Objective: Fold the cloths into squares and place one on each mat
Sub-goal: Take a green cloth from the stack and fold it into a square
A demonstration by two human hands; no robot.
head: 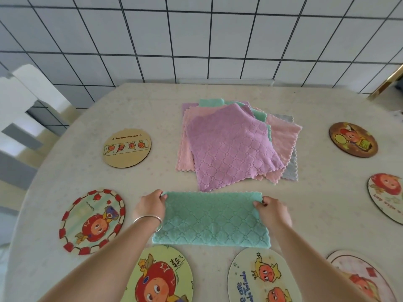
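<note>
A green cloth (211,219) lies folded into a wide rectangle on the table in front of me. My left hand (150,204) pinches its far left corner, and my right hand (271,211) pinches its far right corner. Behind it sits a loose pile of cloths (233,142), a purple one on top over pink, green and grey ones. Round cartoon mats ring the table: a tan mat (127,147) at far left, a red-bordered mat (92,221) at left, a yellow-green mat (161,275) and a cream mat (261,277) near me.
More mats lie on the right: a dark one (353,139), a pale one (387,197) at the edge, and one (359,275) at the near right. The round table (65,175) stands against a tiled wall (196,40). A white chair (24,110) is at left.
</note>
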